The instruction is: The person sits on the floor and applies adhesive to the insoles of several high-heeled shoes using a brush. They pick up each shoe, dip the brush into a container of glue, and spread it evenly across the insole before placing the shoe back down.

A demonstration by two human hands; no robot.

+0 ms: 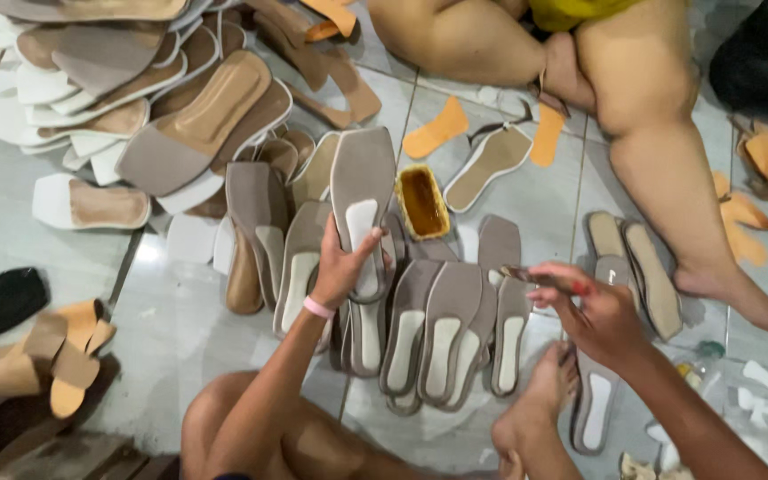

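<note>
Bare knees and a foot are resting lowest in view on the tiled floor. Just above them, the left hand is grasping a grey shoe sole and holding it upright over a row of matching soles lying side by side on the floor. To its right, the right hand is pinching a small brush. Beyond, a yellow glue tray is sitting among the soles, near another person's leg.

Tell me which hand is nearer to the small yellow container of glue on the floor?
Left. The left hand, holding a grey insole, is just below-left of the glue container; the right hand is farther, lower right.
</note>
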